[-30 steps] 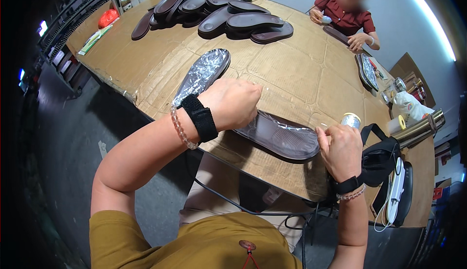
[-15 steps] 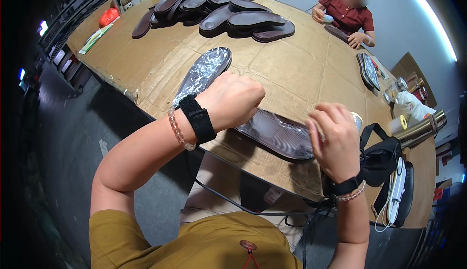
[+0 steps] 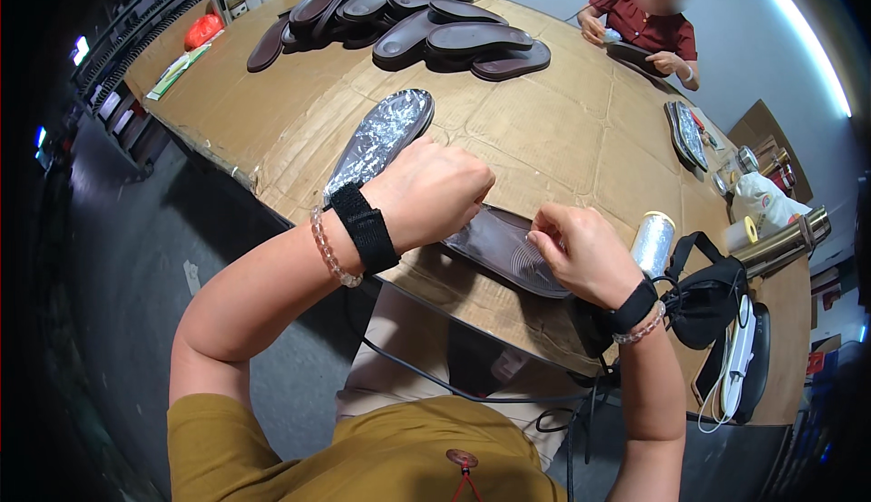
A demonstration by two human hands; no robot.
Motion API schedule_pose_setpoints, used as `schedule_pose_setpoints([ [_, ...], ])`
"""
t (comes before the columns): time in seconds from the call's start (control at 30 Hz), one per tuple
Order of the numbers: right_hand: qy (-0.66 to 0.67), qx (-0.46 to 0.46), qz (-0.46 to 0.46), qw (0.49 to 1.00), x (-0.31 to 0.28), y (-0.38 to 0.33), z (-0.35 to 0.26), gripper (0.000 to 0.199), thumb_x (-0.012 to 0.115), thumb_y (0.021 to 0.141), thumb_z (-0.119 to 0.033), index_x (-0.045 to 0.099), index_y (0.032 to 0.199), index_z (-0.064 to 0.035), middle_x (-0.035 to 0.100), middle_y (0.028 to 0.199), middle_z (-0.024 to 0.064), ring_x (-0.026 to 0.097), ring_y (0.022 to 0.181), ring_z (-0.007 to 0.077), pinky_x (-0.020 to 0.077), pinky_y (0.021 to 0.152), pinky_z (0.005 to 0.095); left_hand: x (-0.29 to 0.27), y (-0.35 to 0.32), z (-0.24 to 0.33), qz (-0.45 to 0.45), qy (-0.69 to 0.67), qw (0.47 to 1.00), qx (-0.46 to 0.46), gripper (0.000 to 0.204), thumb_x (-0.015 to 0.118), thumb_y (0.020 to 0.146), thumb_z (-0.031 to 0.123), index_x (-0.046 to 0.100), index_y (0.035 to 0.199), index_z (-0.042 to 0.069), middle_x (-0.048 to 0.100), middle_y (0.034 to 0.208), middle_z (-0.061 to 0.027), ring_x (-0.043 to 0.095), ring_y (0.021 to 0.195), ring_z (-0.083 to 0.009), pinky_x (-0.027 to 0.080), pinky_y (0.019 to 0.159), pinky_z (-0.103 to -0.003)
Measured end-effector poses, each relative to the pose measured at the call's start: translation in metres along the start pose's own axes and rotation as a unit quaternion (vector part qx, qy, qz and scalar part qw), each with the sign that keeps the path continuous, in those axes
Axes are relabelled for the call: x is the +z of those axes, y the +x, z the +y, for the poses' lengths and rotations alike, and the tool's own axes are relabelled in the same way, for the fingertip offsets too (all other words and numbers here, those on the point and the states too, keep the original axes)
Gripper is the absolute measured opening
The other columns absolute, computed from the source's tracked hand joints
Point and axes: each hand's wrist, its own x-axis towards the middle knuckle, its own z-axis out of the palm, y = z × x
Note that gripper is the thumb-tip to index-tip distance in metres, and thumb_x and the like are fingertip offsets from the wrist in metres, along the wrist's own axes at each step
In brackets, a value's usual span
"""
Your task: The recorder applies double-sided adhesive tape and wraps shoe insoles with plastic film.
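Observation:
A dark brown shoe sole (image 3: 508, 252) lies on the table's near edge, between and under my two hands. My left hand (image 3: 431, 184) is closed in a fist over the sole's left end; a shiny bit of clear film shows beside it, but its fingertips are hidden. Above the sole's right end, my right hand (image 3: 585, 252) has its fingers curled into a pinch; I cannot make out what is between them. Just beyond my left wrist lies another sole wrapped in shiny clear film (image 3: 386, 134). A roll of clear film (image 3: 653, 241) stands to the right of my right hand.
Several brown soles (image 3: 454, 34) are heaped at the far side of the cardboard-covered table (image 3: 562, 130). A person (image 3: 635, 25) across it handles another sole. Wrapped soles (image 3: 687, 134), a black bag (image 3: 708, 289), a metal flask (image 3: 785, 239) and a white power strip (image 3: 739, 352) line the right.
My right hand has moved left over the sole, uncovering the film roll. The clear film stretched between my hands no longer shows clearly. My left hand stays nearly still. The person opposite has raised their sole.

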Motion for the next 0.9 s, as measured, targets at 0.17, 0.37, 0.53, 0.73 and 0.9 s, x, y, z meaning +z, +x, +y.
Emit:
schedule_pose_setpoints([
  [0.17,-0.011,-0.014,0.035,0.999,0.006,-0.004,0.005,0.013,0.066,0.093,-0.014,0.065,0.088,-0.0015,0.068,0.078,0.022,0.069,0.079,0.0418,0.0545,0.075,0.0494,0.004,-0.001,-0.005,0.0,-0.006,1.0,-0.002,0.009,0.068,0.085,0.013,0.072,0.085,0.005,0.072,0.084,-0.0139,0.072,0.082,-0.0321,0.057,0.079,-0.041],
  [0.37,0.008,-0.027,0.118,0.993,0.007,-0.011,0.01,0.011,0.064,0.095,-0.012,0.06,0.096,-0.0022,0.067,0.074,0.0205,0.069,0.072,0.0409,0.0546,0.068,0.0481,-0.001,0.0,-0.009,-0.036,0.001,0.999,-0.028,0.009,0.067,0.085,0.013,0.072,0.086,0.005,0.073,0.084,-0.014,0.072,0.083,-0.0322,0.057,0.079,-0.042],
  [0.53,-0.092,-0.065,0.164,0.98,0.012,-0.01,0.01,0.012,0.065,0.098,-0.014,0.058,0.096,-0.0042,0.066,0.072,0.0191,0.069,0.068,0.0383,0.0546,0.063,0.0465,-0.002,0.002,-0.008,-0.027,0.019,0.999,-0.027,0.01,0.068,0.086,0.013,0.073,0.088,0.005,0.073,0.084,-0.0138,0.072,0.085,-0.0322,0.056,0.079,-0.042],
  [0.73,-0.09,-0.061,0.17,0.98,0.009,-0.005,0.016,0.011,0.065,0.099,-0.016,0.059,0.102,-0.0064,0.066,0.072,0.0179,0.069,0.069,0.0362,0.0541,0.062,0.0455,-0.002,-0.002,-0.007,0.008,-0.011,1.0,-0.022,0.012,0.071,0.086,0.015,0.072,0.095,0.006,0.073,0.089,-0.0131,0.072,0.088,-0.0323,0.055,0.079,-0.043],
  [0.9,-0.011,-0.013,0.19,0.982,-0.014,-0.016,0.022,0.016,0.065,0.099,-0.016,0.063,0.111,-0.0053,0.069,0.079,0.0178,0.072,0.077,0.0335,0.0548,0.068,0.044,-0.011,-0.017,0.007,0.092,-0.042,0.995,-0.02,0.023,0.076,0.084,0.01,0.068,0.106,0.009,0.07,0.113,-0.01,0.066,0.102,-0.0318,0.052,0.087,-0.043],
])
